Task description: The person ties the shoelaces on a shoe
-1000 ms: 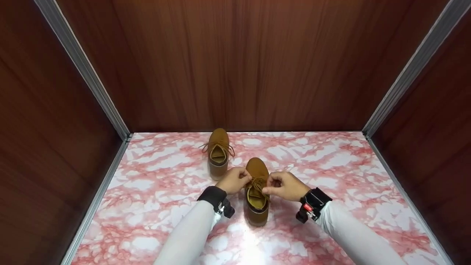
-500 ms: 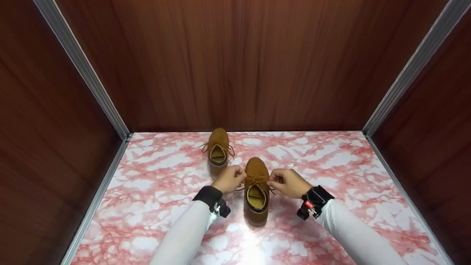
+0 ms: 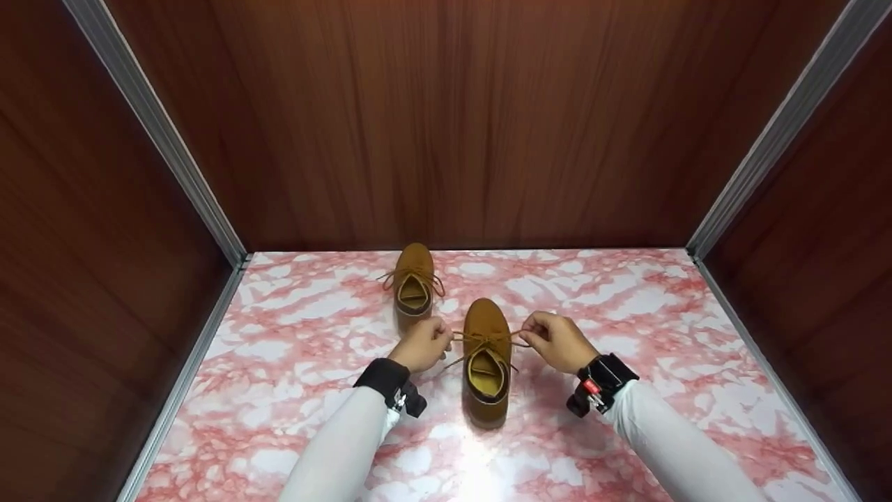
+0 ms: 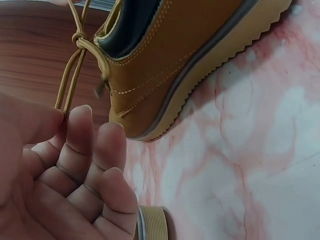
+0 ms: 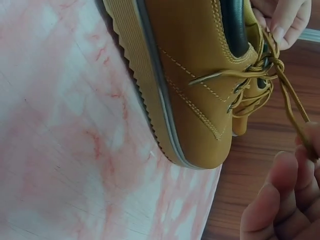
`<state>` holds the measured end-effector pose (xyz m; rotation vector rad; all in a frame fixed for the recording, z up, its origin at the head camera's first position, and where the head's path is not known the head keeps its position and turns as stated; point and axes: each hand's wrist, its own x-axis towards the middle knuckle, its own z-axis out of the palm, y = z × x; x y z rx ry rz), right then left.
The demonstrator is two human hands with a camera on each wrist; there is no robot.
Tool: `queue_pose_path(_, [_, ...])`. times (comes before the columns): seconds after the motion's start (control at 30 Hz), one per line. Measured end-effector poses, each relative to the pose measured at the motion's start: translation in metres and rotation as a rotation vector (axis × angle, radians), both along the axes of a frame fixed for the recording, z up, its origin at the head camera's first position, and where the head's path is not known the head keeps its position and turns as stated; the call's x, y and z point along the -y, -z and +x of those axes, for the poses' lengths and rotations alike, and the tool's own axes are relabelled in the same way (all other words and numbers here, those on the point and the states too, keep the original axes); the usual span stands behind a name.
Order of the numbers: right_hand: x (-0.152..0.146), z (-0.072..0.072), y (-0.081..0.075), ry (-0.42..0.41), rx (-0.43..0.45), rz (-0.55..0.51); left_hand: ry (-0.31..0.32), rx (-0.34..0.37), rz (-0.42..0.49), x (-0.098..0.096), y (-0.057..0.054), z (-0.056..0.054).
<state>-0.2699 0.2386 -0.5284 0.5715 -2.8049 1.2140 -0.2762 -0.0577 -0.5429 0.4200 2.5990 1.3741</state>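
Observation:
A tan lace-up shoe [image 3: 486, 317] stands upright on the table, toe pointing away, with a knot [image 4: 80, 39] in its shoelace over the opening. To its left, my left hand [image 3: 423, 343] pinches one lace loop [image 4: 70, 82] between thumb and forefinger. On the other side my right hand [image 3: 559, 340] pinches the opposite loop [image 5: 292, 102] and draws it outward. Both loops are stretched sideways from the knot. Short loose lace ends hang down either side of the shoe, one end [image 5: 215, 76] lying across its flank in the right wrist view.
A matching shoe [image 3: 414, 268] with a tied bow stands further back on the left, its heel close behind my left hand. Red-and-white marbled tabletop [image 3: 293, 390] lies under everything. Brown wood-grain panels [image 3: 446, 125] with grey metal edging enclose the back and sides.
Both hands have moved apart, left hand leftward and right hand rightward, away from the shoe. The lace loops have come out longer between them and the knot. The shoes have stayed put.

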Motion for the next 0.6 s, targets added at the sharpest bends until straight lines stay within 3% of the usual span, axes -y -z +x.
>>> queue_pose_path(0.27, [-0.016, -0.004, 0.019, 0.058, 0.032, 0.043, -0.037, 0.020, -0.060, 0.017, 0.013, 0.003])
queue_pose_path(0.4, [-0.018, -0.005, 0.023, 0.068, 0.044, 0.051, -0.052, 0.048, -0.023, 0.020, 0.017, 0.004])
queue_pose_path(0.6, [-0.013, -0.008, 0.017, 0.087, 0.045, -0.001, -0.057, 0.115, 0.066, 0.014, 0.016, 0.001])
